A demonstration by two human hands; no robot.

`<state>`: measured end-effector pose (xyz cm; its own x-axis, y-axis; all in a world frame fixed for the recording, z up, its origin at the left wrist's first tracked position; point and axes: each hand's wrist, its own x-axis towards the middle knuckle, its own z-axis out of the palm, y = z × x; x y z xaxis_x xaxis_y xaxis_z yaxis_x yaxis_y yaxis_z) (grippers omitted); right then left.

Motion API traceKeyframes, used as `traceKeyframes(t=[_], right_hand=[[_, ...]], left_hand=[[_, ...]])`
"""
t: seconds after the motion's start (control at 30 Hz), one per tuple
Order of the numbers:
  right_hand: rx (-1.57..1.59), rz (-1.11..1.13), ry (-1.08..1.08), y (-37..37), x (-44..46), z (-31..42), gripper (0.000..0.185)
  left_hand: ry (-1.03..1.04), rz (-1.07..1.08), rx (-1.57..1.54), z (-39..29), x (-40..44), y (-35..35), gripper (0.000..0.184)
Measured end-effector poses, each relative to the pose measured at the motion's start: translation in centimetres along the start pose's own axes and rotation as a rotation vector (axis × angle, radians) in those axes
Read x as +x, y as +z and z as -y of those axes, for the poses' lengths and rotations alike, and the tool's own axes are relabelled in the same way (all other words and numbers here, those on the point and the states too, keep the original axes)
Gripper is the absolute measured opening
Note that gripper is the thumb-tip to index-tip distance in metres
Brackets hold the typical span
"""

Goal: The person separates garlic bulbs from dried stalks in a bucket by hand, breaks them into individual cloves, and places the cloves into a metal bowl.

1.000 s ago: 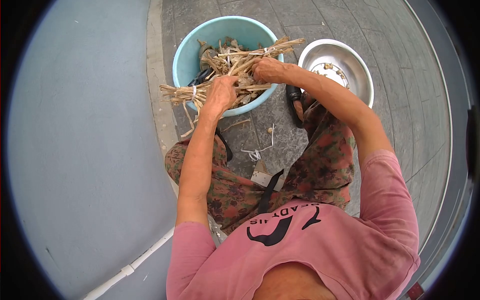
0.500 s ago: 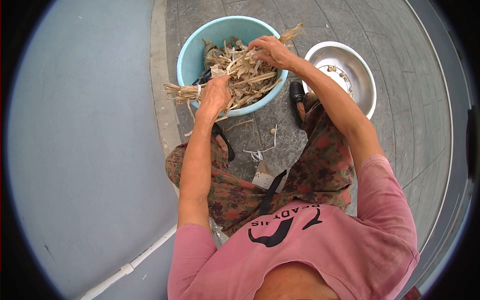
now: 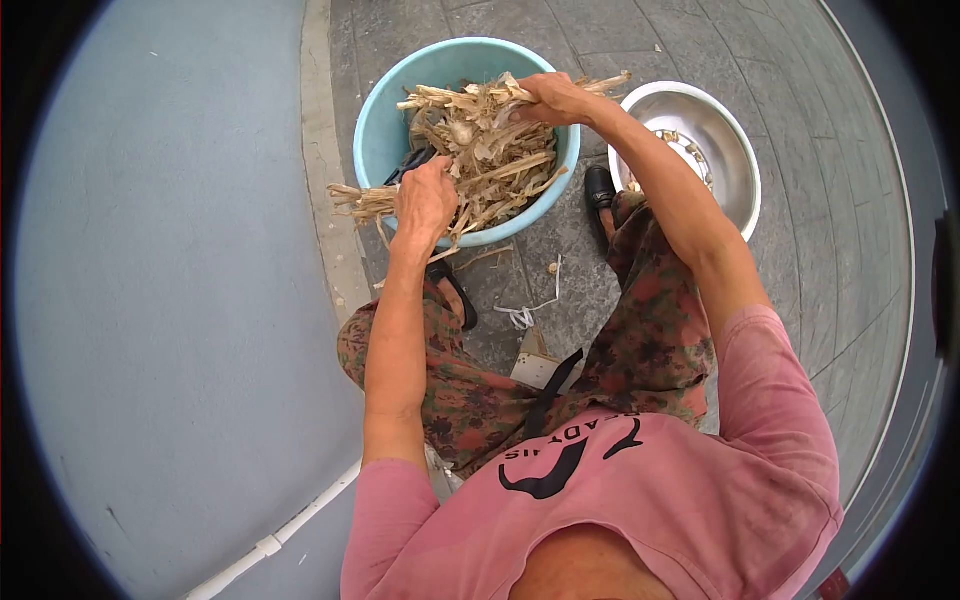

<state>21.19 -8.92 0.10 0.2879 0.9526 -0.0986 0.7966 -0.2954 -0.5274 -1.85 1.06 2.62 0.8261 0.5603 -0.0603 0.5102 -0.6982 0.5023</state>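
Note:
A light-blue basin [image 3: 372,120] holds a heap of dry, straw-coloured stalks [image 3: 510,185] that look like garlic stalks, with papery husks. My left hand [image 3: 427,198] is closed around a bundle of dry stalks [image 3: 358,200] that sticks out past the basin's left rim. Across the far right rim, my right hand [image 3: 552,98] grips another bunch of stalks [image 3: 608,84], its ends jutting out to the right. A pale round garlic bulb [image 3: 461,133] seems to show among the husks between my hands. My fingertips are partly hidden in both cases.
A shiny metal bowl [image 3: 738,150] with several small pale pieces stands at the right, partly behind my right forearm. White string [image 3: 520,317] lies on the grey tiles between my feet. A blue-grey wall [image 3: 180,250] rises on the left.
My right hand has shifted slightly, and stalks now lie across the upper basin to its left, baring the pale bulb. My left hand stays on its bundle near the left rim.

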Motion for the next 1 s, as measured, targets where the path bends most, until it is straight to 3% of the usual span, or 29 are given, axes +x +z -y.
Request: traceKeyframes(t=[0.13,0.3,0.4,0.47,0.53,0.6,0.63,0.73,0.77,0.9,1.0], right_hand=[[0.296,0.118,-0.057,0.5,-0.3,0.0,0.034],[0.278,0.214,-0.055,-0.4,-0.2,2.9,0.039],[0.012,0.025,-0.08,0.1,-0.1,3.3,0.04],[-0.184,-0.421,-0.223,2.2,0.3,2.0,0.037],[-0.142,-0.592,-0.38,1.8,0.1,3.2,0.033],[0.137,-0.476,-0.543,0.5,-0.6,5.2,0.027],[0.286,-0.245,-0.511,0.2,-1.4,6.4,0.025],[0.085,-0.234,-0.594,2.7,-1.4,6.6,0.023],[-0.002,-0.158,-0.528,3.0,-1.6,6.2,0.023],[-0.063,-0.17,-0.551,2.9,-1.9,6.0,0.022],[-0.103,-0.168,-0.571,3.6,-2.0,6.1,0.022]], left_hand=[[-0.019,-0.121,-0.19,-0.6,0.2,-0.1,0.041],[0.069,-0.029,-0.276,-0.5,0.2,-0.3,0.03],[-0.017,-0.029,-0.173,-0.4,0.2,0.4,0.025],[-0.049,0.02,-0.155,-0.7,0.0,0.5,0.026],[-0.04,-0.008,-0.179,-0.5,0.0,0.5,0.028],[0.011,-0.111,-0.244,-0.2,0.0,0.8,0.031],[0.025,-0.125,-0.268,-0.3,0.0,0.7,0.031],[0.039,-0.101,-0.353,-0.8,-0.1,0.7,0.033],[0.015,-0.056,-0.39,-0.7,-0.2,0.7,0.032],[-0.03,0.069,-0.483,-1.1,-0.3,0.1,0.028],[0.311,-0.145,-0.032,-0.8,-1.0,0.9,0.026]])
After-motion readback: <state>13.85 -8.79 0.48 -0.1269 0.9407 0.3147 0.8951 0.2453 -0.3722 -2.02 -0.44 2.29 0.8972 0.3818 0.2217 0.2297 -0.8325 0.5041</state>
